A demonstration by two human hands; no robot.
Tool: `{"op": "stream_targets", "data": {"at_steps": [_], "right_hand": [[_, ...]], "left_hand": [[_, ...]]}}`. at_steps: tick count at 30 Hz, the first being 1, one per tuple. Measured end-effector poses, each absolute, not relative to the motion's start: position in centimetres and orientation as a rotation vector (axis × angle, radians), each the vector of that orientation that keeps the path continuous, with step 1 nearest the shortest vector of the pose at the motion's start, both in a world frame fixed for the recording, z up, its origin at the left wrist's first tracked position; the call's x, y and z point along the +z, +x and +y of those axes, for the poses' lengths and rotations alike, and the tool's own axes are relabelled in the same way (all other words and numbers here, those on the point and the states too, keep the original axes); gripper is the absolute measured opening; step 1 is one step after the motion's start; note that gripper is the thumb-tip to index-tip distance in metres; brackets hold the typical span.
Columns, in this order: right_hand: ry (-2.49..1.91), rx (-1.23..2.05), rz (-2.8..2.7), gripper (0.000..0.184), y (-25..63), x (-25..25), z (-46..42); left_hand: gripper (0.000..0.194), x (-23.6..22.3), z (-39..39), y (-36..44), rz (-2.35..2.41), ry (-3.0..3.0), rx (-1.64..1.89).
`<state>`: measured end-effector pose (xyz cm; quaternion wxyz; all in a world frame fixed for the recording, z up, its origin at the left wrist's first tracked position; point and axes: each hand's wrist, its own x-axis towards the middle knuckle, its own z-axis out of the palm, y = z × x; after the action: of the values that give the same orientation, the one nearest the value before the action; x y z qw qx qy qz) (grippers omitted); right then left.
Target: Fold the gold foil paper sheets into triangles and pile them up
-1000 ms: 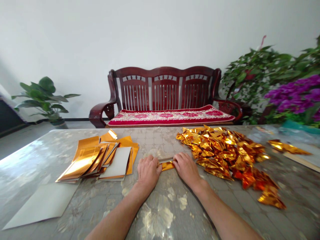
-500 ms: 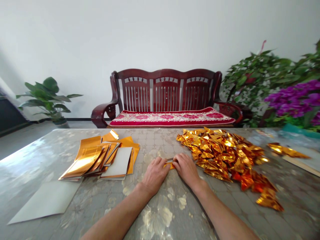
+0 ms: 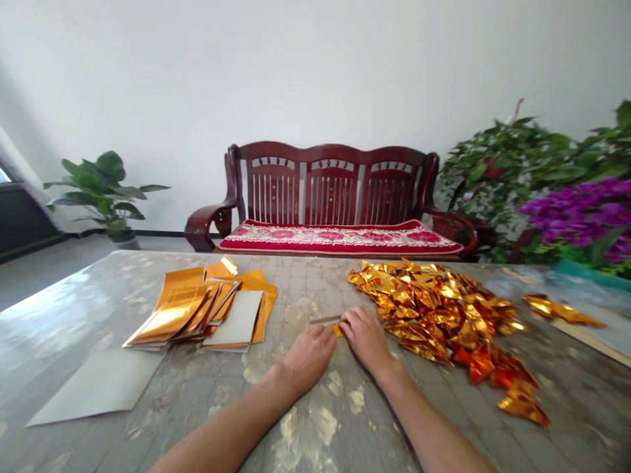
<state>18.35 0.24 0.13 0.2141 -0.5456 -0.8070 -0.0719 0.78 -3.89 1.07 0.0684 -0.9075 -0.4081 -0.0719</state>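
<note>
My left hand (image 3: 310,353) and my right hand (image 3: 365,336) meet over the middle of the table, fingers bent and pressed down. Between them shows a small bit of folded gold foil paper (image 3: 338,330), gripped from both sides; most of it is hidden under the fingers. Just beyond the fingertips a thin grey strip (image 3: 323,320) is visible, too small to name. To the right of my right hand spreads a heap of folded gold foil pieces (image 3: 434,302). Left of my left hand lies a loose stack of gold foil sheets (image 3: 182,309), some with the pale side up.
A single pale sheet (image 3: 98,387) lies at the left on the patterned table (image 3: 236,433). Farther right are one folded gold piece (image 3: 562,310), clear plastic and a board edge (image 3: 591,343). Behind stand a wooden bench (image 3: 330,187) and plants (image 3: 108,190).
My left hand has drawn slightly toward me, and the grey strip shows more beyond its fingers. The right hand stays on the foil paper. The view has shifted slightly.
</note>
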Motion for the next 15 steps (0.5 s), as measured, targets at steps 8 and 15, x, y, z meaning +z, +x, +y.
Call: {"op": "stream_targets", "data": {"at_steps": [8,15], "right_hand": [[-1.65,-0.268,-2.204,0.025,17.6,0.7,-0.2],[-1.807,-0.266,-2.18,0.016,17.5,0.5,0.0]], "left_hand": [[0.042,1.7,-4.7,0.9,-1.431,-2.722,-0.202],[0.035,1.5,-5.3,0.6,-1.457,-2.684,-0.173]]}}
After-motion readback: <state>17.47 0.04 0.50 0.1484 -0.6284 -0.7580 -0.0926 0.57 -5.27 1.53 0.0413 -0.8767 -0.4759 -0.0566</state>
